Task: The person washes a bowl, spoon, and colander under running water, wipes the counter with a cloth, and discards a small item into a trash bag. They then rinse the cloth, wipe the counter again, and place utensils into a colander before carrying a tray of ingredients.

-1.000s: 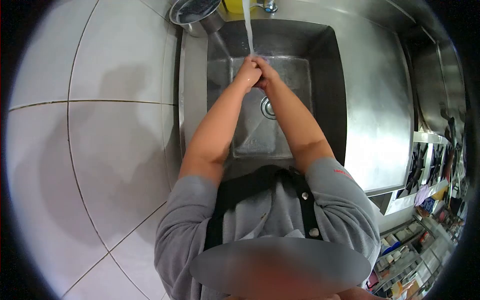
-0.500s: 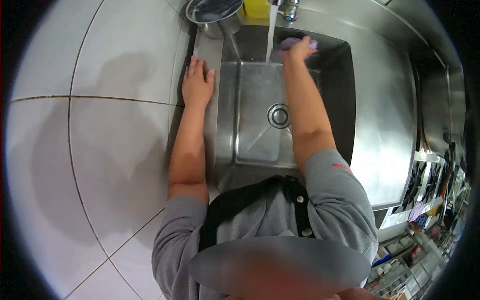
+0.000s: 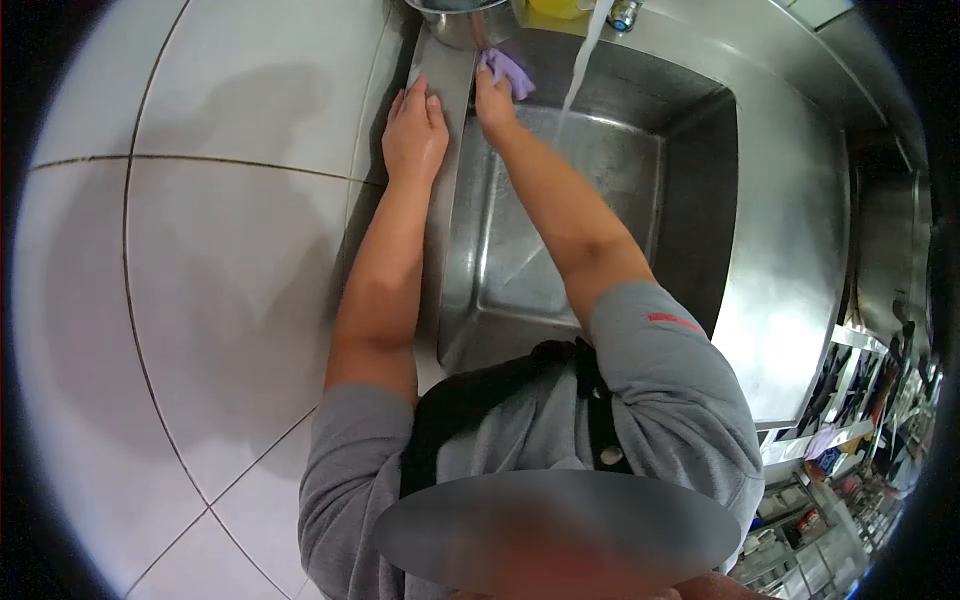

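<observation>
Our left hand [image 3: 415,135] lies flat on the sink's side, fingers a bit apart, holding nothing we can see. Our right hand [image 3: 492,98] pinches the cloth [image 3: 510,76] at the far left rim of the sink [image 3: 520,262], near the pot [image 3: 470,28]. We seem partway through; we can't tell how much is wiped or left. Water [image 3: 583,65] runs. The shiny metal top [image 3: 790,230] is right, big tiles [image 3: 240,230] left, shelves [image 3: 812,500] far off.
</observation>
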The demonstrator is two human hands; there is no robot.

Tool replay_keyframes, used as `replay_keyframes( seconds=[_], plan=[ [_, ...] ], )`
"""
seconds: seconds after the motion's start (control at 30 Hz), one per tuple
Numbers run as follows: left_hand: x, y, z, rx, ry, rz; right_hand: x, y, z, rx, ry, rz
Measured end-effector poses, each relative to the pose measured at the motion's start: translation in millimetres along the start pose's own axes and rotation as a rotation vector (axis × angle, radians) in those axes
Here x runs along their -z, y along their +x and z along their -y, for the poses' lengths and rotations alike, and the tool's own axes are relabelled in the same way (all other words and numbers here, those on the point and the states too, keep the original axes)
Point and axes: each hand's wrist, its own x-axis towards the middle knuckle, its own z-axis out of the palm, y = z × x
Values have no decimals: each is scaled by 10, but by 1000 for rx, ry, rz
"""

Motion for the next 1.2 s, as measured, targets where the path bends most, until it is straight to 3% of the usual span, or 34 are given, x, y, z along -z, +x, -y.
replay_keyframes(
  seconds=[0.1,0.17,0.23,0.27,0.33,0.37,0.43,0.53,0.63,0.67,0.77,0.93,1.07,1.17,1.2],
  plan=[
    [-107,96,46,-78,114,-27,-81,-698,40,88,-264,-101],
    [-210,218,75,-113,208,-22,-117,-1379,-9,141,-254,-42],
    [-287,366,60,-103,308,41,-24,-2129,252,-240,-171,271],
    [-333,450,51,-117,361,48,-10,-2475,173,-216,-306,278],
    [-395,460,86,-137,474,89,-31,-3105,106,-121,-252,323],
    [-396,375,125,-164,475,114,16,-3264,150,-305,-313,446],
    [-295,303,115,-222,476,137,64,-3340,742,-649,-431,698],
    [-61,-97,89,-242,448,209,138,-3437,-24,-373,-664,812],
    [205,-663,119,-261,474,231,219,-3355,134,-324,-1020,1135],
    [297,-865,114,-270,479,228,192,-3356,551,-456,-1049,1103],
    [604,-1478,55,-265,476,251,646,-3211,-165,-392,-979,1475],
    [1002,-2336,14,-298,437,292,1763,-3421,254,-725,-1209,1182],
    [1080,-2623,-37,-239,395,337,2137,-3649,1301,-956,-1503,944],
    [1044,-2586,-70,-192,433,357,2687,-3593,1198,-749,-1628,1174],
    [1038,-2551,-112,-169,432,360,2764,-3611,1275,-694,-1644,1064]
  ],
)
